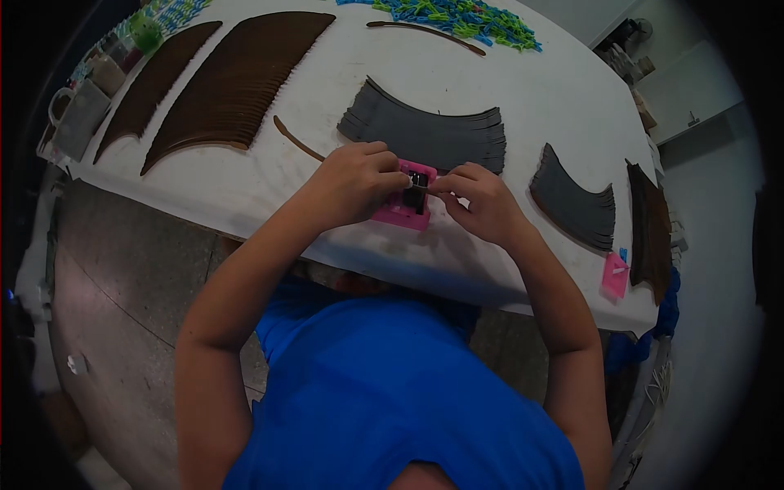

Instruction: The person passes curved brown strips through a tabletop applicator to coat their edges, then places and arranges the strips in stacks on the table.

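Near the table's front edge, my left hand (359, 184) is closed, its fingertips at a pink holder (400, 216) with a dark insert. A narrow brown strip (297, 140) curves out from behind this hand toward the upper left. On the holder's other side, my right hand (483, 200) pinches a thin brown end that crosses the insert. Whether both brown parts belong to one strip is hidden by my left hand. Just beyond my hands lies a fanned stack of dark grey strips (425, 126), apart from the fingers.
Brown strip stacks (237, 90) lie at the left on the white-covered table (327, 73). A single brown strip (429, 34) and a pile of green and blue pieces (465, 18) are at the back. More grey strips (572, 200) and a pink piece (614, 276) lie right.
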Tool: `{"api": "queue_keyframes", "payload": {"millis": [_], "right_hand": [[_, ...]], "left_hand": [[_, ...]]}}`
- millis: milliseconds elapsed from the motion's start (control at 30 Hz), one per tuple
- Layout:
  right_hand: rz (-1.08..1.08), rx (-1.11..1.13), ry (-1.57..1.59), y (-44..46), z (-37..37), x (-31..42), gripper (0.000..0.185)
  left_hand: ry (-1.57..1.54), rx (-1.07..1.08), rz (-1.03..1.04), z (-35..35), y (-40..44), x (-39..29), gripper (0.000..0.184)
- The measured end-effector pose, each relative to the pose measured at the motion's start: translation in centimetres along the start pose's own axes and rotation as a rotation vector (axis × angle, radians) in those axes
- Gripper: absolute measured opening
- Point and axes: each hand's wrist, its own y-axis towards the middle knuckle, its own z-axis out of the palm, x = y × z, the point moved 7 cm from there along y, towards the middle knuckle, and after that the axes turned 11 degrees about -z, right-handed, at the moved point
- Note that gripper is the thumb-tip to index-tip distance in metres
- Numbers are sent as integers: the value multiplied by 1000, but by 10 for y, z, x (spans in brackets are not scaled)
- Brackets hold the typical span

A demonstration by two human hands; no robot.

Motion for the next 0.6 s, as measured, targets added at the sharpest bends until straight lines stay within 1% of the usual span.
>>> {"api": "queue_keyframes", "payload": {"millis": [33,100,133,200,333,400,500,567,600], "right_hand": [[-3,-6,-1,0,0,0,30],[-4,-15,-2,-1,0,1,30],[2,-11,-7,-1,0,1,28],[13,-9,-11,-2,-2,1,26],[48,12,-20,-12,-6,-1,25],[49,14,-23,-22,-13,-3,25],[97,2,-68,-46,-28,-4,21],[204,13,-107,-70,-42,-12,18],[203,15,-107,-81,-49,-13,18]], "left_hand": [[-2,3,3,1,0,0,33],[-19,10,-15,2,0,2,23],[-20,12,-12,3,0,2,23],[-26,7,-12,2,0,2,31],[-28,-8,-6,2,1,-1,30],[-11,2,-20,2,1,-1,24],[-18,-1,-15,5,1,0,24],[-30,-12,-14,5,1,0,24],[-40,-23,-10,4,1,-1,24]]}}
